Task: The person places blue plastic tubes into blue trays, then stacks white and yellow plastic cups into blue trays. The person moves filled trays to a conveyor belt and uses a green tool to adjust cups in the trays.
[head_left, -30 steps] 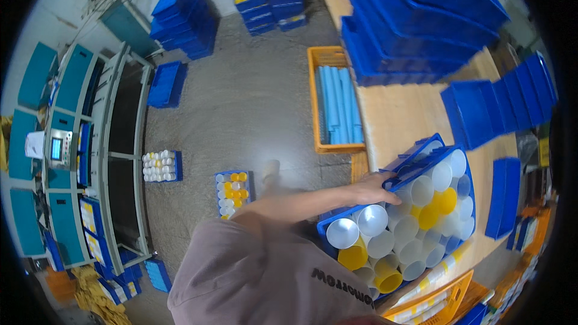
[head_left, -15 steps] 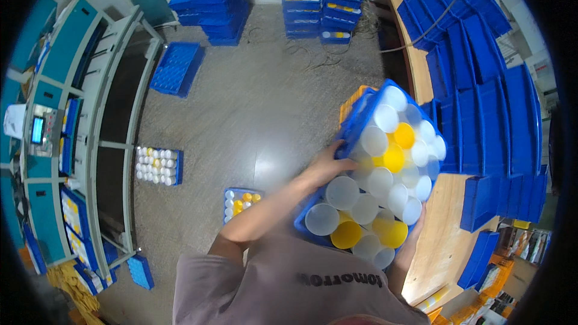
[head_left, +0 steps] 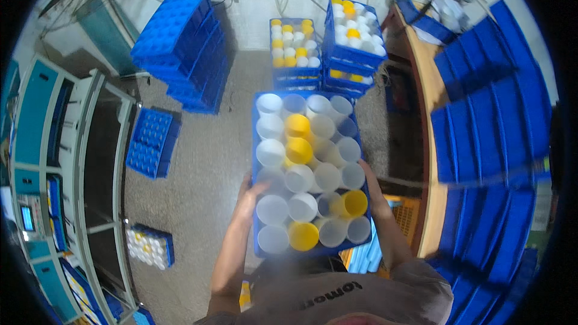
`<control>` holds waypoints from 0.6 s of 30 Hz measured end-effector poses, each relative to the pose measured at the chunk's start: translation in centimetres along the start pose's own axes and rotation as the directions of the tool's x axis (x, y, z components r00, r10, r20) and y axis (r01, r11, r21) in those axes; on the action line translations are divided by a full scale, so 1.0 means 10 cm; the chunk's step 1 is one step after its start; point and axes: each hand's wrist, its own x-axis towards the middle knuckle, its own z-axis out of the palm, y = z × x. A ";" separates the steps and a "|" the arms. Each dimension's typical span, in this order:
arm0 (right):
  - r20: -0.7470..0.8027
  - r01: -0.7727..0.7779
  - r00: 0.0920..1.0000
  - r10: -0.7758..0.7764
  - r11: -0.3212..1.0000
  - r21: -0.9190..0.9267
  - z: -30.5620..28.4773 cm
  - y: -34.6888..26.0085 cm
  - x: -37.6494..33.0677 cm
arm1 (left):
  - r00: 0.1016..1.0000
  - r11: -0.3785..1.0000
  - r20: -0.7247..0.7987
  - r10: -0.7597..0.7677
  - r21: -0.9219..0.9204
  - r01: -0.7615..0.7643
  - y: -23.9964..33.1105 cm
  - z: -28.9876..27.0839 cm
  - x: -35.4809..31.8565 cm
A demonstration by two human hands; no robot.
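Fingers of left hand [head_left: 250,195] and right hand [head_left: 374,195] clasp opposite sides of the blue crate [head_left: 260,138] of cones.

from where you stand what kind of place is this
Most likely a factory floor or workshop store, perhaps textile. The hands, left hand and right hand, carry a blue crate of white and yellow tubes; filled crates stand stacked by the wall, and empty blue trays are piled on bare concrete.

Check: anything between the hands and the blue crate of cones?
Nothing visible. The left hand grips the left edge of the blue crate and the right hand grips its right edge, both in direct contact.
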 end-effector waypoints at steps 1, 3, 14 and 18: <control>0.084 -0.052 0.995 0.047 0.997 0.052 0.06 -0.24 0.58 | 1.000 0.999 0.016 0.008 -0.053 -0.007 0.25 0.05 0.51; 0.148 -0.082 0.986 0.077 0.996 0.024 0.11 -0.74 1.75 | 0.999 0.993 -0.011 -0.032 -0.111 0.031 0.77 0.17 1.57; 0.012 0.126 0.992 -0.126 0.979 -0.158 -0.05 -2.42 5.97 | 0.984 0.997 0.159 0.074 -0.021 -0.072 2.66 0.92 5.26; 0.179 0.389 0.911 -0.373 0.628 -0.674 -0.37 -2.02 6.14 | 0.883 0.866 0.233 0.407 0.209 -0.454 1.69 0.82 5.21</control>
